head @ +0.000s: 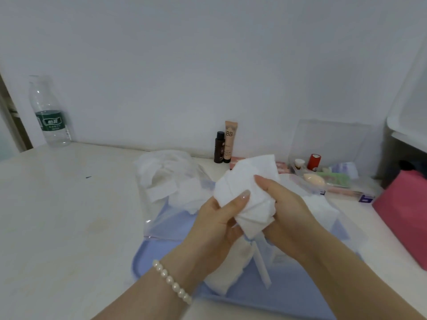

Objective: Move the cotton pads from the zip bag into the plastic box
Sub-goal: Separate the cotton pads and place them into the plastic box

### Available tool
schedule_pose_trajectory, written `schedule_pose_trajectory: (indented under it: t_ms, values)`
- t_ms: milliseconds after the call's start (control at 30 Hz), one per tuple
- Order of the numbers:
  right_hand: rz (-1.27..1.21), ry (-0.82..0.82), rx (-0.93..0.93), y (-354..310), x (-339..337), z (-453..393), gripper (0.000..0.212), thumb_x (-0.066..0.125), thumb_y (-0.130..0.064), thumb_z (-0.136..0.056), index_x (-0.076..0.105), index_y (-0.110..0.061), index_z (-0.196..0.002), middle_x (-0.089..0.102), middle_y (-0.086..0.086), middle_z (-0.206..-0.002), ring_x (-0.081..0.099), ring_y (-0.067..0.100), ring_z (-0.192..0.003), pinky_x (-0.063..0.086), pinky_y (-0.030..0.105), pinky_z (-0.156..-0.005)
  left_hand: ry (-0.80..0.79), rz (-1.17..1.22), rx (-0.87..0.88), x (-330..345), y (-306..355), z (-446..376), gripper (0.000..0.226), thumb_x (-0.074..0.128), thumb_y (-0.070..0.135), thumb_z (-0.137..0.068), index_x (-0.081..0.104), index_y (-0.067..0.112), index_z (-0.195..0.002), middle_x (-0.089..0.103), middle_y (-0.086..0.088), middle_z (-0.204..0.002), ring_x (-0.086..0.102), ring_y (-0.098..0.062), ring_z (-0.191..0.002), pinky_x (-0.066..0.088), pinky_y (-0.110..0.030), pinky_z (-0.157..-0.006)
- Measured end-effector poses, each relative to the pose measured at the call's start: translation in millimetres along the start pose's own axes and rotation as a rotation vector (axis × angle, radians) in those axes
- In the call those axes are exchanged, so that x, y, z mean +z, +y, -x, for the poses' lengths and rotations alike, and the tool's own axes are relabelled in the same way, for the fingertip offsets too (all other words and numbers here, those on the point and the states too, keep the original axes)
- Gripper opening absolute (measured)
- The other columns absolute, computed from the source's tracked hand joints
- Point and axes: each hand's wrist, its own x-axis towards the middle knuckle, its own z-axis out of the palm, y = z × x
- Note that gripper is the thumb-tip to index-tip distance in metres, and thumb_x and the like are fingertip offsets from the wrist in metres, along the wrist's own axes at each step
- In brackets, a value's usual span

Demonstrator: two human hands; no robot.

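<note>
Nearest us, at the front edge of the table (57,204), lay a blue tray (147,257), and over it our two forearms reached in, the left wrist wearing a pearl bracelet (172,281). On the tray, under our hands, sat a clear plastic box (263,269) with some white pads already lying in it, though its walls were hard to make out. Above the box our left hand (215,227) and right hand (284,204) both gripped one thick bunch of cotton pads (245,192), fingers and thumbs curled around it from either side, the left thumb laid across its front. Just beyond, the clear zip bag (166,181) lay partly on the tray's far left corner and partly on the table, with more white pads loose inside it. To the right, near the table's right edge, stood a pink box (402,215). Farther back along the wall we saw a small dark bottle (219,147) touching a beige tube (230,142) marked BB, both upright. Right of them a clear organiser (332,144) held a red roll (314,162), a small white jar (299,163) and a peach sponge (312,179). At the far left corner a water bottle (48,112) with a green label stood upright against the wall.
</note>
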Motion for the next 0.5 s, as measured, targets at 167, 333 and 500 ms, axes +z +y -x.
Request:
schedule_pose_trajectory:
  t_ms: [167,333,500]
  values:
    - [0.510,0.096,-0.340,10.2,7.1,1.2,0.004,0.059,-0.025,-0.089,0.060,-0.024,-0.092,0.067,-0.002,-0.088,0.065,0.019,-0.083,0.056,0.030,-0.066,-0.032,0.131,-0.136,-0.4,-5.1,0.9,0.042,0.050,0.026,-0.092,0.053,0.008,-0.130,0.062,-0.014,-0.123,0.059,-0.029,-0.115,0.052,-0.041,-0.090]
    - [0.668,0.221,-0.614,0.3,-0.1,3.7,0.009,0.068,-0.032,-0.080,0.066,-0.023,-0.080,0.068,0.004,-0.085,0.063,0.021,-0.085,0.054,0.041,-0.076,-0.082,0.093,-0.050,-1.8,-4.0,0.9,0.044,0.053,0.015,-0.086,0.053,0.003,-0.128,0.063,-0.020,-0.121,0.060,-0.033,-0.113,0.050,-0.043,-0.093]
    - [0.502,0.168,-0.544,-19.6,-10.1,5.0,0.006,0.070,-0.010,-0.079,0.069,-0.009,-0.073,0.068,0.007,-0.064,0.058,0.007,-0.056,0.051,0.027,-0.052,-0.110,0.046,-0.010,-2.1,0.9,2.9,0.046,0.057,0.008,-0.076,0.057,0.003,-0.122,0.066,-0.016,-0.116,0.064,-0.028,-0.106,0.055,-0.036,-0.085]
